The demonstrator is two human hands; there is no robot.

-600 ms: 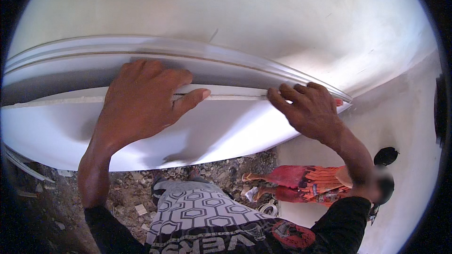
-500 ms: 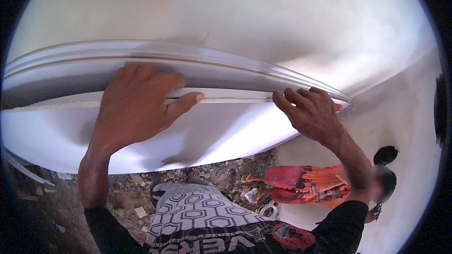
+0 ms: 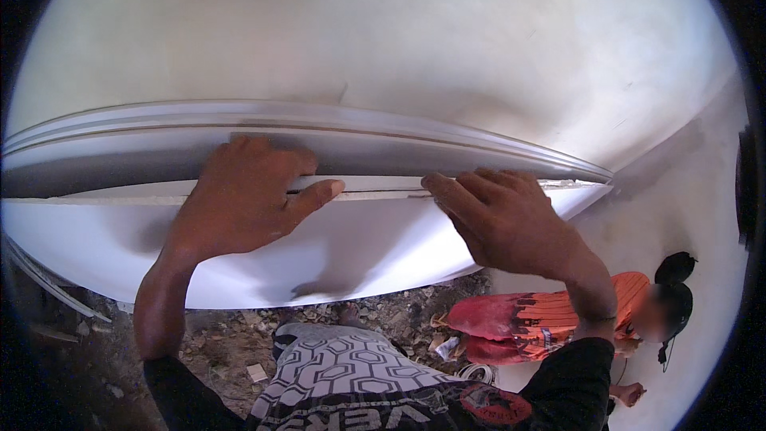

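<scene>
A large white plasterboard sheet [image 3: 343,247] with a rough, chalky top edge stands in front of me. My left hand [image 3: 243,203] grips this edge, its thumb on the near face and its fingers over the far side. Farther right, my right hand [image 3: 507,219] is bent over the same edge with its fingers curled across it. Between my hands, a thin dark gap runs along the edge, with another white sheet [image 3: 375,183] close behind. Both hands' fingertips are hidden behind the edge.
Behind the sheet, more panels with pale edges [image 3: 335,116] lean near the plain wall [image 3: 383,32]. Rubble [image 3: 231,343] covers the floor by my feet. Right of me is a person in an orange shirt [image 3: 550,319], near a coiled white cable [image 3: 479,373]. Thin strips [image 3: 56,287] lie at left.
My right hand has slid left along the edge, closer to my left hand, which keeps its hold. Sheets and wall sit slightly lower in view. The other person's arm has moved.
</scene>
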